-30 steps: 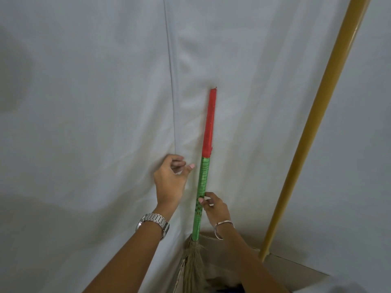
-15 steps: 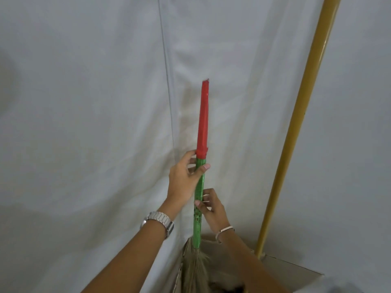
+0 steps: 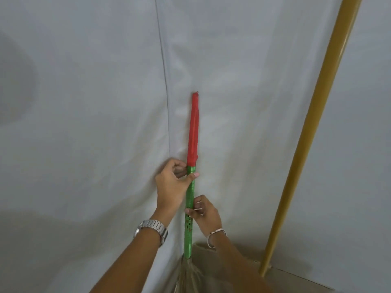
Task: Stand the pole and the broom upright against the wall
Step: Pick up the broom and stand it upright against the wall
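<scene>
The broom (image 3: 191, 193) stands upright in the corner of a white wall (image 3: 84, 123), with a red upper handle, a green lower handle and straw bristles at the bottom. My left hand (image 3: 172, 185) grips the green part just under the red section. Lower on the same handle, my right hand (image 3: 203, 214) pinches it with thumb and fingers. The yellow pole (image 3: 313, 127) leans upright against the wall to the right, its foot on the floor and its top out of frame. Neither hand touches the pole.
A seam or corner line (image 3: 164, 81) runs down the wall just left of the broom. A strip of beige floor (image 3: 296, 282) shows at the bottom right, where the pole's foot rests.
My left hand moved from the wall onto the broom handle and closed on it. The right hand kept its hold lower down. The broom stayed upright.
</scene>
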Demonstrator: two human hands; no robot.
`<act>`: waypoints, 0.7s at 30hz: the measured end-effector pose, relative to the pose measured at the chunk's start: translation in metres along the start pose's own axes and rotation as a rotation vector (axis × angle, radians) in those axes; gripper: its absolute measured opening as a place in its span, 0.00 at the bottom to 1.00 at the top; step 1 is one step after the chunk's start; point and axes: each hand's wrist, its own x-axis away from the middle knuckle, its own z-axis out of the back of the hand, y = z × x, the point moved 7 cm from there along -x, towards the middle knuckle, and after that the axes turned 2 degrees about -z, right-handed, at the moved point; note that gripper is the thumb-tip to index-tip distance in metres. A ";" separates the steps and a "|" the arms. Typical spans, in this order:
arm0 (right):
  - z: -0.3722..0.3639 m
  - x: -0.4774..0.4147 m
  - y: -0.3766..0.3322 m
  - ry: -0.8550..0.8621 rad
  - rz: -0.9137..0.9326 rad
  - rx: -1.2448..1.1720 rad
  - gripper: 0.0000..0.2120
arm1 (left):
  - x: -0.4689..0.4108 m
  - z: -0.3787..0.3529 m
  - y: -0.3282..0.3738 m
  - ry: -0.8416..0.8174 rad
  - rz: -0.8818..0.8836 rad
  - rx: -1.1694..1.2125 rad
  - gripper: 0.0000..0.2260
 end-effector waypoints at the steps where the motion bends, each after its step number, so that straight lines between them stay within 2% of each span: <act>1: -0.007 -0.003 0.008 0.003 -0.017 -0.005 0.13 | 0.002 0.002 -0.007 0.018 -0.008 -0.021 0.16; 8: -0.009 -0.010 0.028 0.043 -0.041 -0.085 0.10 | 0.002 0.008 -0.015 0.025 -0.085 -0.092 0.18; 15: -0.008 -0.006 0.032 -0.028 -0.054 -0.108 0.18 | 0.011 0.006 -0.009 0.036 -0.134 -0.076 0.19; 19: -0.007 -0.001 0.030 -0.034 -0.021 -0.077 0.17 | 0.019 0.003 -0.004 0.049 -0.141 -0.074 0.19; 21: -0.004 0.003 0.028 -0.015 0.013 -0.066 0.16 | 0.022 -0.003 -0.005 0.000 -0.108 -0.080 0.19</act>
